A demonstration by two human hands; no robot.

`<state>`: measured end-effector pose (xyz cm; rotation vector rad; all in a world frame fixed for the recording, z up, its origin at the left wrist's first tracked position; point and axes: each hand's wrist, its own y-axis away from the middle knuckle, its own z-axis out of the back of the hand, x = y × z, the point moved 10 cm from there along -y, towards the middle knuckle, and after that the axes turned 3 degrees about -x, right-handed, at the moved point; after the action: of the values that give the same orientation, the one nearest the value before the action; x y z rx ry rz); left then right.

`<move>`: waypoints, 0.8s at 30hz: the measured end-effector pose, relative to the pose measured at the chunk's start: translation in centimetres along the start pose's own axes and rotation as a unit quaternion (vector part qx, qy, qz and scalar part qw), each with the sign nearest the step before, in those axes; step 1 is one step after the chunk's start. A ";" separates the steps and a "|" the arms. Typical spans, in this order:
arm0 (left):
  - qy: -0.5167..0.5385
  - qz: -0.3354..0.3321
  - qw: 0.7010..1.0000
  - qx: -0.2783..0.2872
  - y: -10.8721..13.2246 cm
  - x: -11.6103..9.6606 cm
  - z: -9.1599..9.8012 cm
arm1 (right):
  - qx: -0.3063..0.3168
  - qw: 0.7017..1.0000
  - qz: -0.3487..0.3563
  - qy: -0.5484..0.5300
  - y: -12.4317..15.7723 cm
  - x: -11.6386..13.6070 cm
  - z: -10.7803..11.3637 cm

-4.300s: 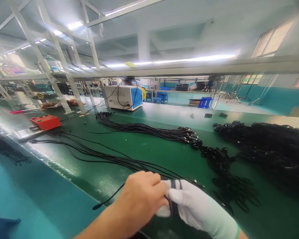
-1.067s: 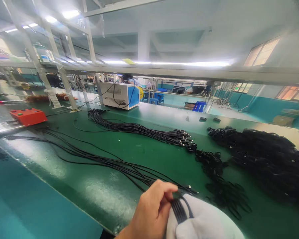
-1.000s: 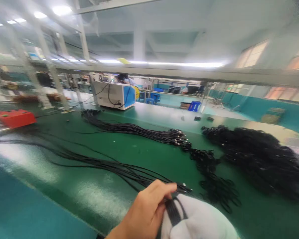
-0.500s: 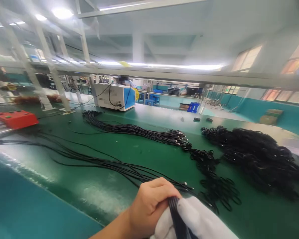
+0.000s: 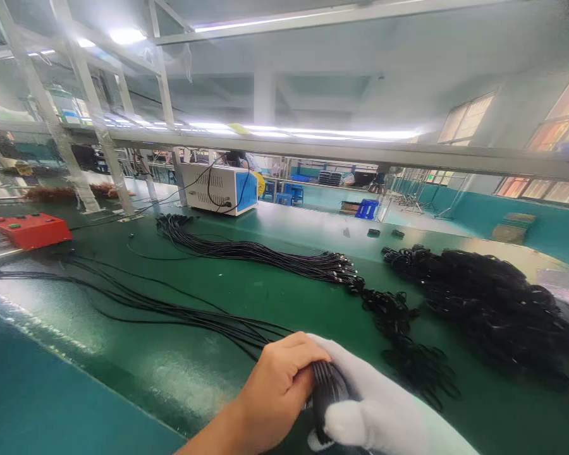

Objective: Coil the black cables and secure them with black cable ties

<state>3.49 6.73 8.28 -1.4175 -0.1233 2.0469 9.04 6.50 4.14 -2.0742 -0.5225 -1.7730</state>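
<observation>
Near the bottom middle, my bare left hand [image 5: 279, 385] is closed around a folded bundle of black cables [image 5: 325, 385]. My right hand [image 5: 374, 404], in a white glove, wraps the same bundle from the right, its thumb lying across the front and its fingers reaching behind. Part of the bundle is hidden by both hands. Several loose black cables [image 5: 171, 309] lie along the green table to the left, running up to my hands. Beyond them rests a long bunch of black cables [image 5: 256, 249] with small metal-tipped ends.
Coiled black cables form a large heap [image 5: 483, 297] on the right, with a smaller pile of black loops [image 5: 393, 313] beside it. A white and blue machine [image 5: 218, 188] stands at the back. On the left sits a red control box [image 5: 31, 230]. A metal shelf bar [image 5: 313, 144] spans above the table.
My gloved right hand has shifted: its fingers now reach up behind the bundle and its thumb sits lower across the front. The left hand keeps its hold, slightly further left.
</observation>
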 end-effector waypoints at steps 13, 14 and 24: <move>-0.090 0.172 0.981 -0.026 -0.8 3.3 0.7 | 0.052 0.985 -0.069 -0.152 -0.1 -2.4 0.2; -0.093 0.183 0.978 -0.022 -1.0 3.7 0.6 | 0.050 0.983 -0.071 -0.159 -0.2 -2.8 0.4; 0.041 0.298 0.952 -0.050 0.0 7.7 -1.3 | 0.033 0.980 -0.073 -0.184 -0.5 -4.5 0.7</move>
<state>2.98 10.54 1.49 -1.7546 0.2759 2.4767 8.69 7.10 -0.35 -2.3816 -0.8438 -1.4210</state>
